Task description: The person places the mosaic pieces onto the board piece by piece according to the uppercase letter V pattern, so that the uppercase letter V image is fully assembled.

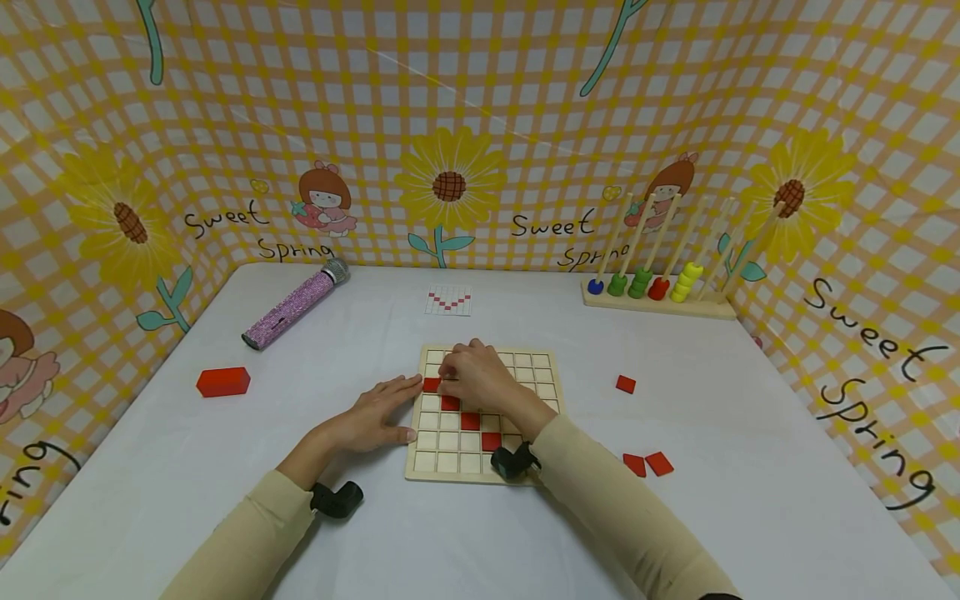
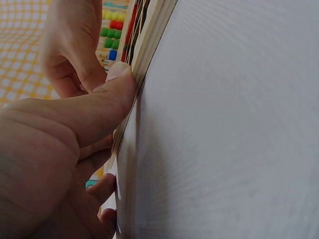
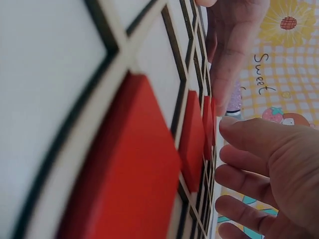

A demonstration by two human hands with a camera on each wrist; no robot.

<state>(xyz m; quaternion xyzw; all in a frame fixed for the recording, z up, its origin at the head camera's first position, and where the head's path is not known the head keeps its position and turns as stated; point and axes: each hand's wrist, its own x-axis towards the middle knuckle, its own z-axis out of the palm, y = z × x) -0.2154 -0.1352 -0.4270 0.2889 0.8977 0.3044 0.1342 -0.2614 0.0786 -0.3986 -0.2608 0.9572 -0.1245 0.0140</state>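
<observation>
A wooden grid board (image 1: pixel 417 462) lies on the white table, with several red square tiles (image 1: pixel 470 421) set in its cells along a diagonal from upper left downward. My left hand (image 1: pixel 372 414) rests at the board's left edge; in the left wrist view its thumb (image 2: pixel 117 82) lies against the rim. Over the upper left of the grid is my right hand (image 1: pixel 478 377), fingers bent down toward the cells. The right wrist view shows its fingertips (image 3: pixel 227 174) close to the board surface, spread apart, with no tile visible between them. A nearer red tile (image 3: pixel 132 169) stands slightly proud of its cell.
Three loose red tiles, one of them farther back (image 1: pixel 626 384), lie right of the board. Behind it is a small card with a red V pattern (image 1: pixel 448 301). A glittery pink microphone (image 1: pixel 292 310) and red block (image 1: pixel 223 382) lie left; a bead stacker (image 1: pixel 660 307) stands back right.
</observation>
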